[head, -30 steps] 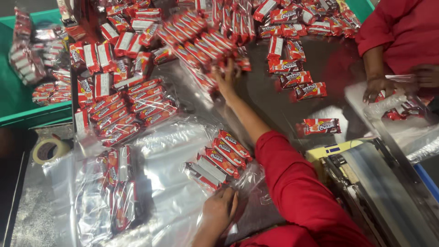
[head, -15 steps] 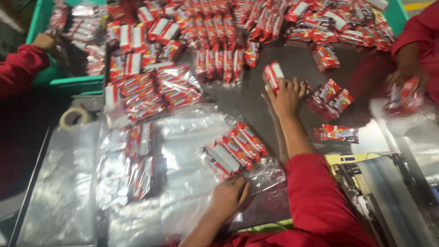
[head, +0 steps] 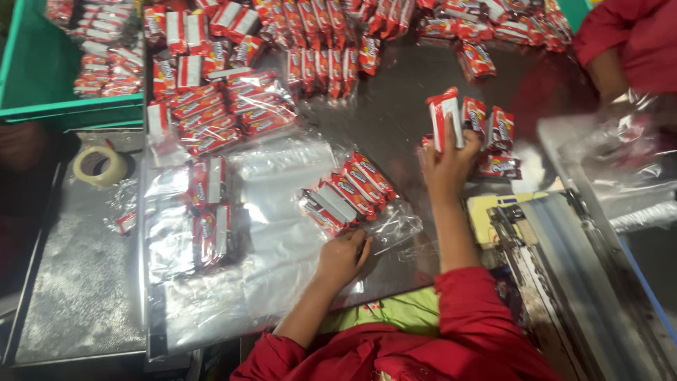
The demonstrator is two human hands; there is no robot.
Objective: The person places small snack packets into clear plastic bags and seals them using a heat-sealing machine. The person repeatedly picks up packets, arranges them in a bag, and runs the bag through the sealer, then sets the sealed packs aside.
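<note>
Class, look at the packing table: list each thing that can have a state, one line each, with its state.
Right hand: gripping red snack packets, held upright.
Left hand: resting on the open end of a clear plastic bag.
Clear plastic bag: partly filled with packets, unsealed.
Tape roll: lying flat, untouched.
Green crate: holding packets.
Flat clear bags: empty, lying spread out.

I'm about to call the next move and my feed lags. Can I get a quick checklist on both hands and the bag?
1. Right hand grips a red-and-white packet: ok.
2. Left hand rests on the clear bag: ok.
3. Bag mouth open: cannot tell.
4. Packets in the bag lie in a neat row: ok.
5. Loose packets lie beside the right hand: ok.
6. Co-worker's sleeve apart from both hands: ok.
</note>
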